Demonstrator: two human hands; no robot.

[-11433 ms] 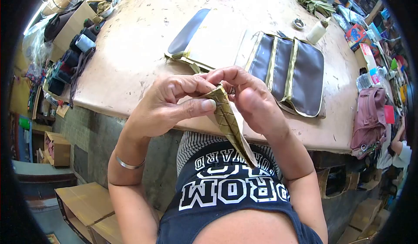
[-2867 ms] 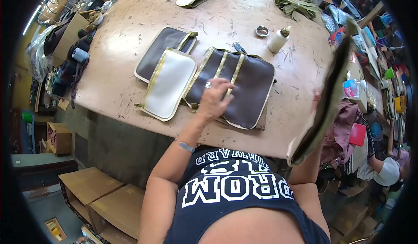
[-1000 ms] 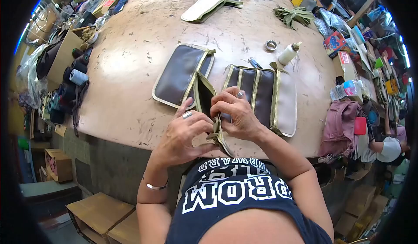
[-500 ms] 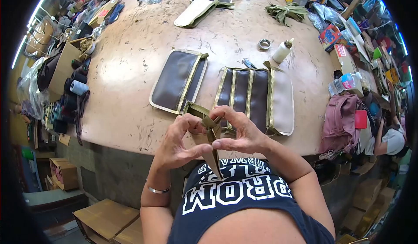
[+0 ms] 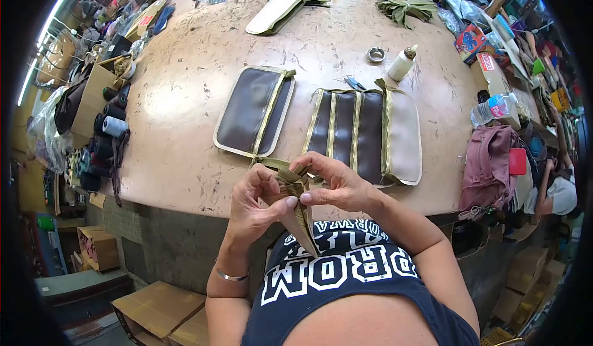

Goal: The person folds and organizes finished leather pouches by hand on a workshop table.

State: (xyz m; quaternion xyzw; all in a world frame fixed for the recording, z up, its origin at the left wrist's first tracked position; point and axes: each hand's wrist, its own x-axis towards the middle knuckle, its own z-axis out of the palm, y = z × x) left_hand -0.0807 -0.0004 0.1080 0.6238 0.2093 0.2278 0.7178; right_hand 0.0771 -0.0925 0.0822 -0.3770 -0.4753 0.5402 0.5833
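Close to my chest, at the table's front edge, a light-backed panel with olive zipper tape (image 5: 301,230) is held edge-on. My left hand (image 5: 252,199) pinches it between thumb and bent fingers. My right hand (image 5: 336,184) grips the same tape from the other side, its thumb almost touching the left thumb. The far end of the olive tape rises beyond my fingers. Just past my hands lies a dark brown panel (image 5: 244,114) with a cream border and one zipper strip. To its right rests a larger brown piece (image 5: 343,124) with several zipper strips and a cream section.
A metal ring (image 5: 375,54), a white bottle (image 5: 403,63) and small snips (image 5: 354,83) lie beyond the panels. Farther back are a bundle of olive strips (image 5: 406,9) and a cream panel (image 5: 276,14). Thread spools (image 5: 115,125) line the left; a pink backpack (image 5: 488,167) sits right.
Both hands keep their pinch on the panel, with the fingers shifting slightly along the tape. The tape's far end has dropped lower. The view has tilted a little.
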